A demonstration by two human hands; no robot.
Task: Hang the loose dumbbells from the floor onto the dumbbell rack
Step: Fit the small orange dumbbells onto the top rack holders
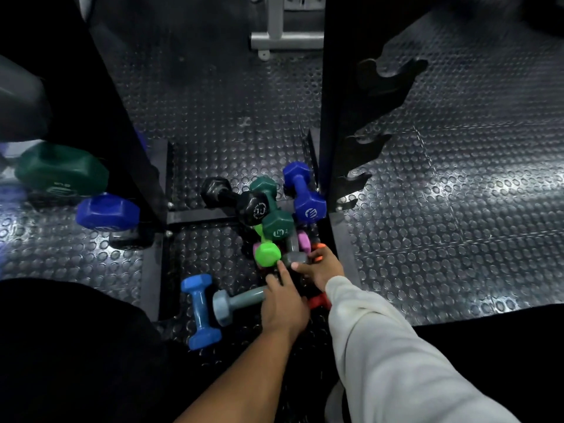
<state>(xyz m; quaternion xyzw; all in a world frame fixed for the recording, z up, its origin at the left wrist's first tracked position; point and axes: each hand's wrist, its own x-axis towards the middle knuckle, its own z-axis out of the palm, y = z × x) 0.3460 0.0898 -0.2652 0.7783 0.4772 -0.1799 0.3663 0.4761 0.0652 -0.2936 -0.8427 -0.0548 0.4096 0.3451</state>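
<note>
Dumbbells are crowding the floor between the two black uprights of the rack (341,96): a black dumbbell (235,199), dark green dumbbell (271,209) and deep blue dumbbell (303,193) are lying heaped against the right upright, blocking its foot. The left hand (283,303) and right hand (320,268) are filling the near side of the pile. A light blue dumbbell (200,311) is lying apart on the left. Studded floor (457,209) is lying open right of the rack.
</note>
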